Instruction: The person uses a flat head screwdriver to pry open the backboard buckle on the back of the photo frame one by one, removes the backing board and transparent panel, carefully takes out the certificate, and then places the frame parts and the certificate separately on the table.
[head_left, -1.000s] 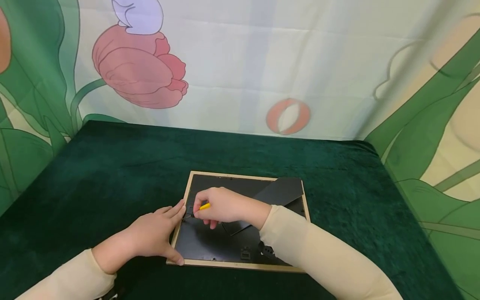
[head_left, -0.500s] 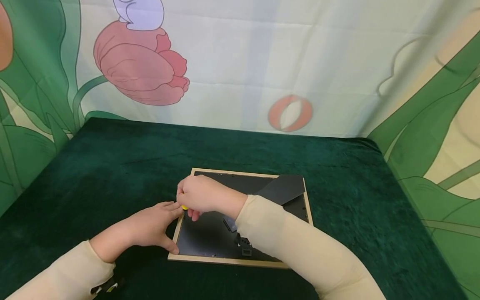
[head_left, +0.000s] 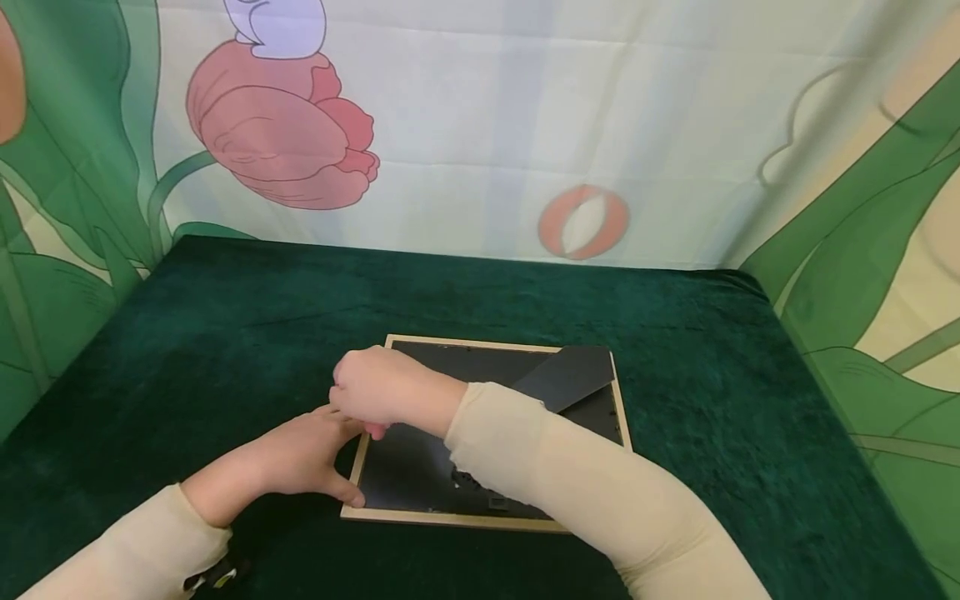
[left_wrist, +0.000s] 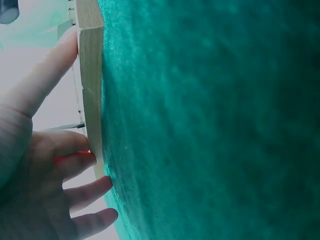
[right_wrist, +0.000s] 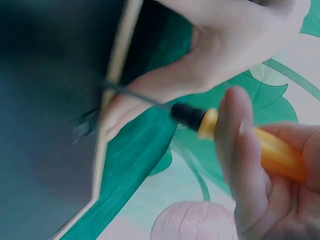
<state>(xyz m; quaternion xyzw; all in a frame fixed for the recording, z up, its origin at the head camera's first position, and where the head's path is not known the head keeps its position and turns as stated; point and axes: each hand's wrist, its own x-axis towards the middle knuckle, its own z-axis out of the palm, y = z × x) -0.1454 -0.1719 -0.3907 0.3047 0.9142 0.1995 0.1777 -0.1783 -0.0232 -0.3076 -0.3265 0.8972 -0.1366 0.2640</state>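
pale wood rims the one picture frame (head_left: 408,471) i can see, and one screwdriver (right_wrist: 207,124) and two hands are at it. the frame lies back up on the green-covered table (head_left: 262,321), well short of the far edge, about midway between the left and right edges. its backing is flat and black, with one dark stand flap (head_left: 564,379) slanting to the far right corner and one small fitting (head_left: 498,503) by the near rim.

the left hand (head_left: 306,452) is spread wide, gripping nothing, thumb down at the frame's near left corner, fingers along the left rim. the right hand (head_left: 390,385), bent over those fingertips, is curled round the screwdriver's yellow handle; the thin shaft slants across the left rim. whether its tip touches anything, i can't tell. both forearms wear cream sleeves (head_left: 577,467).
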